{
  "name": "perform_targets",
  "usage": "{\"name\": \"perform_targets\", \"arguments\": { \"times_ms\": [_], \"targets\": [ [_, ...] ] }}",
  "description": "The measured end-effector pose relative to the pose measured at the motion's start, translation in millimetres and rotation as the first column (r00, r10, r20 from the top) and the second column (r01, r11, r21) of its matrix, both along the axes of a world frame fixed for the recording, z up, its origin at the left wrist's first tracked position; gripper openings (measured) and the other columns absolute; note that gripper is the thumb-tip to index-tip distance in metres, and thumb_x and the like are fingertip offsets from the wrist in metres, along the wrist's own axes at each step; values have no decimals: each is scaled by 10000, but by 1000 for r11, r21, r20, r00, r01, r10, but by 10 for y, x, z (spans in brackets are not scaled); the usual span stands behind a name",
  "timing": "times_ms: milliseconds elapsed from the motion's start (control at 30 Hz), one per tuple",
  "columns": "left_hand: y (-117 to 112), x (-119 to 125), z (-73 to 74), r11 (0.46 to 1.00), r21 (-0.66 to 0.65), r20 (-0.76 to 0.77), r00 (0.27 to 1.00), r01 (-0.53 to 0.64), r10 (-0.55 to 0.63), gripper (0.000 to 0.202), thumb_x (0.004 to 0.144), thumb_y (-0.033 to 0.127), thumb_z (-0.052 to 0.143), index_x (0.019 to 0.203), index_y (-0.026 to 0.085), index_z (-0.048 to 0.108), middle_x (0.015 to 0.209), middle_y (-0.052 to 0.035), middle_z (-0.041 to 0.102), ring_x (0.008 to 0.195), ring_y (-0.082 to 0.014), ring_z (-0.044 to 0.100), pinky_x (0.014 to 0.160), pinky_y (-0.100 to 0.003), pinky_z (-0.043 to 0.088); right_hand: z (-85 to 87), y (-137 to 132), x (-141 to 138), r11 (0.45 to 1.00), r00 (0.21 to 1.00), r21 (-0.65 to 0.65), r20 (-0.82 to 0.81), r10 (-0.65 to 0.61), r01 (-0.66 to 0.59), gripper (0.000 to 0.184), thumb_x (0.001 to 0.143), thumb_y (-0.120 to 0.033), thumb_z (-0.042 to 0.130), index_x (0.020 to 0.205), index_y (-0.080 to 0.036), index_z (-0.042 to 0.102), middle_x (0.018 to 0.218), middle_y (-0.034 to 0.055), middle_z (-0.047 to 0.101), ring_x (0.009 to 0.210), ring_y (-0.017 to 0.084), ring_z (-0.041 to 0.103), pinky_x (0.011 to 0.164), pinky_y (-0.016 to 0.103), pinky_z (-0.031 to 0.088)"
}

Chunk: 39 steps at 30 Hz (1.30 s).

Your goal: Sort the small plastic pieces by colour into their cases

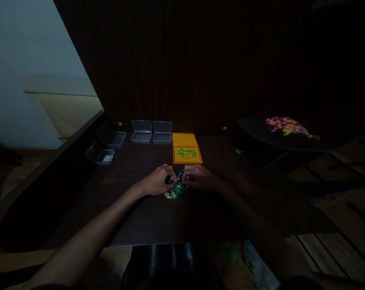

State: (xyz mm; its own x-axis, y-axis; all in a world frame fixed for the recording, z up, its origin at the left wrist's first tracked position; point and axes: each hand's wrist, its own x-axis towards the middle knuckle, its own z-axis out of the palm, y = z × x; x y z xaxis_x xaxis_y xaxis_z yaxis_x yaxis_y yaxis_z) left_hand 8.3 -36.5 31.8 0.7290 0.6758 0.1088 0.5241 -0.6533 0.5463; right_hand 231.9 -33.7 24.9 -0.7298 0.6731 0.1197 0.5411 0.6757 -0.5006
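Note:
A small pile of mixed toy bricks (176,192), green, blue, white and yellow, lies on the dark table. My left hand (161,180) is at the pile's left side, its fingers curled in a pinch. From the right, my right hand (200,178) reaches to the same pile, fingers also bent together. Whatever either hand pinches is too small and dark to make out. Just beyond both hands stands an open yellow box (187,162), with several green bricks (184,153) scattered in its near half.
Two clear plastic boxes (141,138) (162,138) stand with lids raised against the back panel. Two more clear boxes (116,139) (105,157) sit by the raised left side board (49,173). Pink and yellow beads (287,125) are heaped on a dark surface at right.

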Motion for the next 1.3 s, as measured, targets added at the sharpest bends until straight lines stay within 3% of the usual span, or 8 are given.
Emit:
{"name": "perform_targets", "arguments": {
  "times_ms": [267, 400, 600, 900, 1300],
  "targets": [
    [-1, -3, 25, 1000, -20, 12, 1000, 21, -21, 103, 769, 132, 586, 815, 183, 663, 865, -17, 637, 867, -164, 584, 847, -281, 434, 70, -40, -48, 998, 993, -35, -112, -46, 43, 119, 905, -251, 537, 893, -169, 621, 815, 16, 622, 735, 129, 556, 686, 240, 404],
    [6, -6, 6, 1000, -16, 29, 999, 20, -19, 106, 780, 129, 578, 820, 183, 661, 865, -17, 636, 869, -161, 585, 833, -273, 433, 94, -55, -55, 998, 993, -45, -106, -48, 43, 121, 905, -250, 537, 918, -168, 624, 813, 17, 643, 729, 131, 573, 681, 239, 414],
    [25, -25, 24, 1000, -17, 44, 999, -8, 9, 95, 815, 195, 573, 826, 180, 667, 839, -24, 630, 846, -168, 576, 818, -287, 424, 10, -38, -37, 995, 996, 77, -64, 67, -62, 148, 906, -216, 542, 942, -183, 682, 836, 35, 653, 751, 138, 591, 704, 249, 414],
    [68, -67, 77, 999, 0, 104, 994, -33, 33, 111, 833, 212, 564, 813, 179, 668, 849, -27, 631, 852, -167, 578, 820, -294, 437, 62, -91, -55, 993, 998, 102, 29, 51, -54, 151, 882, -198, 578, 960, -186, 706, 891, 45, 681, 804, 152, 622, 713, 254, 412],
    [372, -15, 158, 982, 100, 203, 969, -160, 138, 158, 865, 245, 528, 879, 159, 659, 897, -53, 620, 885, -185, 582, 843, -334, 462, 74, -112, -129, 997, 999, 66, 20, 32, -34, 112, 836, -142, 586, 896, -177, 674, 866, 31, 682, 773, 149, 607, 701, 250, 405]
  ]
}}
